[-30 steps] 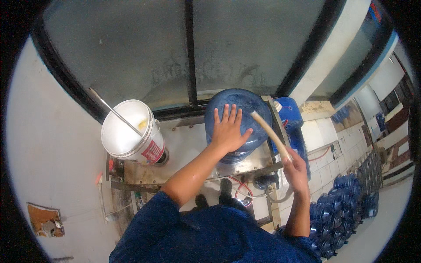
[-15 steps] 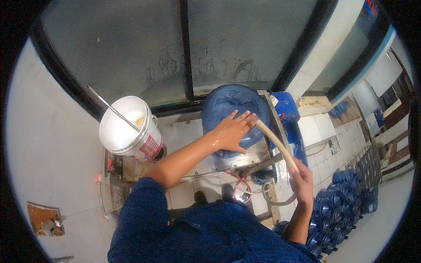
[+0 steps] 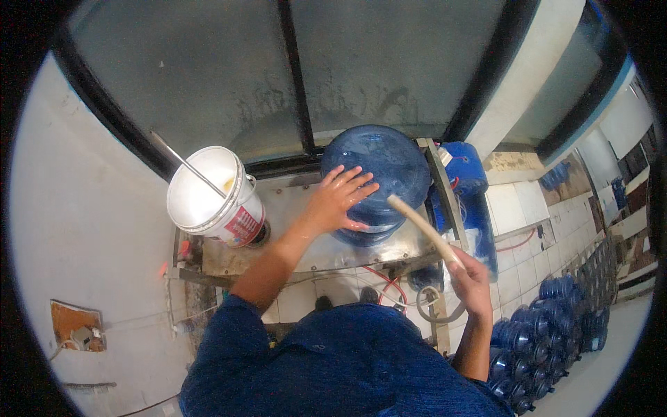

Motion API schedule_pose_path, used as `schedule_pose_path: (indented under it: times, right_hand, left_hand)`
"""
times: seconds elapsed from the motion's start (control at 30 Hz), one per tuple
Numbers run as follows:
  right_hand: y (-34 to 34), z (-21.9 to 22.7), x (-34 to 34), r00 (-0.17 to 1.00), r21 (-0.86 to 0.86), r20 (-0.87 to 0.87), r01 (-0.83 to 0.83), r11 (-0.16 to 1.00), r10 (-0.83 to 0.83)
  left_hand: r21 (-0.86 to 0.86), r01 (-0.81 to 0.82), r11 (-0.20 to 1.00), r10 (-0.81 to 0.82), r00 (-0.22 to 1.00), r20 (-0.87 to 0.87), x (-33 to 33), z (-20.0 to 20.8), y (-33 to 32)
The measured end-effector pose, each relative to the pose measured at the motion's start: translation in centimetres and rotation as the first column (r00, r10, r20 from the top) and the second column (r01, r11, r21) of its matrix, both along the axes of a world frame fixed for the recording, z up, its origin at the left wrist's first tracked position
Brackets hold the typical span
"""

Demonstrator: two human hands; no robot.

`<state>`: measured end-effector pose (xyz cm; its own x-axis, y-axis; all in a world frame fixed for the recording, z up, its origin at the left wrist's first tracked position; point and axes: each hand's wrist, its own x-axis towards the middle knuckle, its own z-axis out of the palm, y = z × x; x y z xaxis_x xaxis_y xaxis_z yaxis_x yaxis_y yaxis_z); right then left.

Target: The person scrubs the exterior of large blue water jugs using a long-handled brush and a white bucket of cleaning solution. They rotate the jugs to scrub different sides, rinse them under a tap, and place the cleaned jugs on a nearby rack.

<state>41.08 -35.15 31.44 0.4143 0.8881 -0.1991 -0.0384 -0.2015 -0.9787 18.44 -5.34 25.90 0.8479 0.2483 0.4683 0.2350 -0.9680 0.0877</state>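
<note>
Blue jug point(image 3: 399, 163) at the right end of the metal worktop point(image 3: 292, 215). Left hand point(image 3: 338, 201) flat, fingers spread, gripping nothing, on the jug's left/front side; half a second ago it was further right, fingertips at the hose end. Right hand point(image 3: 472, 281) clasped round the pale hose point(image 3: 424, 224), outlet now clear of the fingers, aimed at the jug. White bucket point(image 3: 246, 226) unchanged, left end.

A red label point(image 3: 244, 224) is on the white bucket point(image 3: 238, 197) — unreadable.
</note>
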Motion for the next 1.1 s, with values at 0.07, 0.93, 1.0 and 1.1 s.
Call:
schedule_pose_path:
  times: [0.07,0.93,1.0,1.1]
  right_hand:
    - [0.2,0.0,0.3,0.995,-0.036,0.004,-0.096,0.995,0.097]
    - [32.2,-3.0,-0.1,-0.008,-0.370,0.929,-0.069,0.926,0.370]
    - [35.0,-3.4,-3.1,0.064,-0.377,0.926,0.127,0.917,0.372]
    - [33.4,-6.0,-1.8,-0.222,-0.324,0.938,-0.296,0.898,0.266]
  left_hand:
    - [0.000,-0.035,0.999,0.034,0.984,0.172,0.9,-1.5,-0.9]
    - [0.004,0.076,0.997,-0.076,0.980,0.183,6.3,4.3,0.3]
    - [-0.004,0.012,1.000,-0.011,0.984,0.179,5.9,3.9,0.6]
    - [-0.070,-0.121,0.990,0.134,0.967,0.216,5.6,3.2,0.6]
